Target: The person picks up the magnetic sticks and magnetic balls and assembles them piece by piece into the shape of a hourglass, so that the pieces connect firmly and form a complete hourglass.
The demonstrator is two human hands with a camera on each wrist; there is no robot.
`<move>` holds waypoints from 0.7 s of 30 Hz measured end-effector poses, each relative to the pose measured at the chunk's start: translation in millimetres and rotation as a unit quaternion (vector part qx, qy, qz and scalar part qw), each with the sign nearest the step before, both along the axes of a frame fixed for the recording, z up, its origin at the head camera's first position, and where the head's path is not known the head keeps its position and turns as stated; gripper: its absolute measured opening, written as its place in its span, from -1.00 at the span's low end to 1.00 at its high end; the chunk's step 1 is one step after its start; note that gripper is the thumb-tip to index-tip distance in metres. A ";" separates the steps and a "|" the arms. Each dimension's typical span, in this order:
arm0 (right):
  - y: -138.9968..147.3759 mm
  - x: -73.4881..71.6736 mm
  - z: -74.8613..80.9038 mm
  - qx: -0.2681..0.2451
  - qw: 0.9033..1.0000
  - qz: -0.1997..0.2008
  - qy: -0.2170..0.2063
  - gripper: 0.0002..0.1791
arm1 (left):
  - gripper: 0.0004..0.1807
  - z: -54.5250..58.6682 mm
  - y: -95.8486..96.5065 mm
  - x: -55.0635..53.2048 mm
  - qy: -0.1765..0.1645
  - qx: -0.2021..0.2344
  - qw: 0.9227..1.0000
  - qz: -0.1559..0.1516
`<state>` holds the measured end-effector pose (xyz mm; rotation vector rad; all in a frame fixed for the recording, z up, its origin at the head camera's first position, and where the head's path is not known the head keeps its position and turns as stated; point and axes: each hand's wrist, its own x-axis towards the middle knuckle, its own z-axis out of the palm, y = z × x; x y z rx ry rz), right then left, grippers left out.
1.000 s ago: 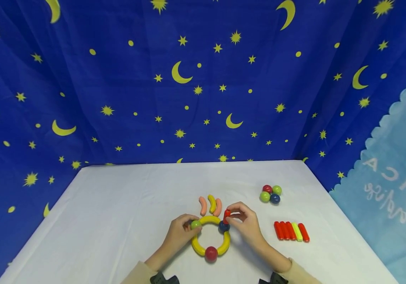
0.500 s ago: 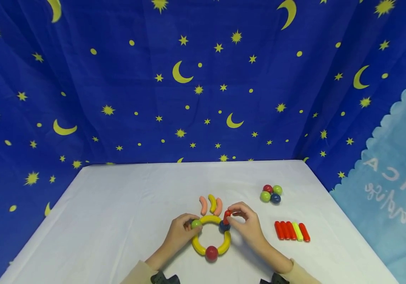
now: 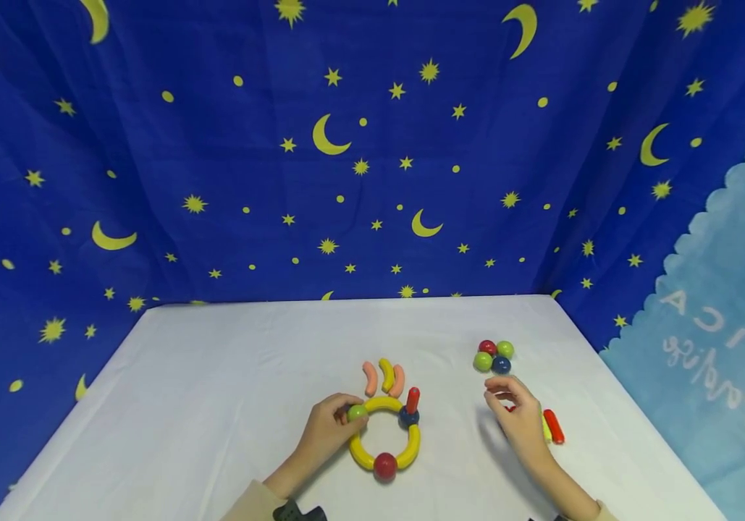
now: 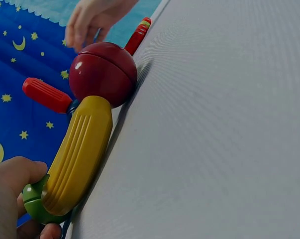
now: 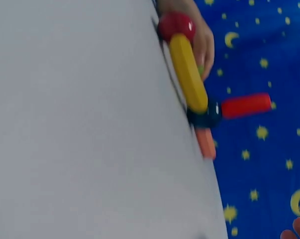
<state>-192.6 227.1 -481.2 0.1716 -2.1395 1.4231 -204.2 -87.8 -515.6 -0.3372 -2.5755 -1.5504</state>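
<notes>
A ring of curved yellow rods (image 3: 360, 453) joined by balls lies on the table. My left hand (image 3: 329, 428) pinches its green ball (image 3: 357, 412) between thumb and fingers. At the front is a large red ball (image 3: 384, 467); on the right, a dark blue ball (image 3: 408, 417) carries a red stick (image 3: 413, 400) standing upright. My right hand (image 3: 520, 417), fingers loosely bent and nothing between them, hovers over the row of straight sticks at the right. It hides most of that row; a red stick (image 3: 553, 427) and part of a yellow-green one (image 3: 546, 430) show beside it.
Behind the ring lie two pink curved rods (image 3: 370, 378) and a yellow curved rod (image 3: 386, 375). A cluster of red, green and blue balls (image 3: 501, 365) sits beyond my right hand. A blue star-patterned cloth (image 3: 372, 188) hangs behind the white table (image 3: 229, 383).
My right hand has let go of the red stick, which stays upright on the blue ball, and has moved right to the stick row. My left hand stays on the green ball.
</notes>
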 end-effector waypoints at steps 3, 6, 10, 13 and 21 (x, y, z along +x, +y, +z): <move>15.3 3.7 -1.7 0.013 0.998 -0.048 -0.028 -0.80 | -0.72 0.6 -1.1 1.2 0.000 0.005 1.000 0.000; 29.9 7.1 -4.0 0.027 0.995 -0.080 -0.049 -0.81 | -0.72 1.1 -2.0 2.1 0.001 0.008 1.000 0.001; 47.2 9.8 -8.7 0.048 0.990 -0.111 -0.066 -0.81 | -0.72 1.8 -2.2 1.7 -0.001 0.005 1.000 0.002; 58.0 12.3 -11.7 0.066 0.985 -0.136 -0.078 -0.81 | -0.72 2.1 -1.8 1.0 0.000 0.001 1.000 0.002; 77.8 16.3 -16.9 0.085 0.975 -0.169 -0.118 -0.79 | -0.72 1.9 0.7 0.2 0.003 -0.004 1.000 -0.001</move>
